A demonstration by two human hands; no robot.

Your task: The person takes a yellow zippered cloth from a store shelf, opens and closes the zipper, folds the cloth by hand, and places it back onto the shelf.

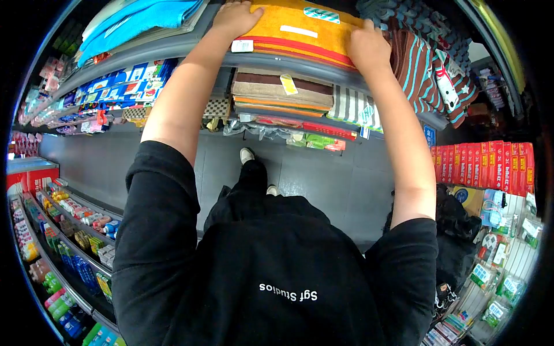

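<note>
Your black shirt (271,271) fills the lower part of the view, and both of your bare arms go up from it to the shelf edge (173,60). Between your two hands lies a folded yellow towel (300,32) with a red stripe along its front edge. It sits on the shelf, and its long axis runs from one hand to the other, along the shelf edge.

Your left hand (235,18) rests palm down on the left end of the towel, fingers flat and only a little spread; it presses on the cloth more than it grips it. Your right hand (369,49) covers the right end at the front corner, with the fingers curled over the towel's edge. If they close under the fold, I cannot tell.

Both hands are touching the towel, so neither is nearer. Just beyond your right hand hangs a brown towel with turquoise stripes (427,69), touching the yellow one. Under your hands, on a lower shelf, there is a stack of folded brown and beige towels (283,92).
</note>
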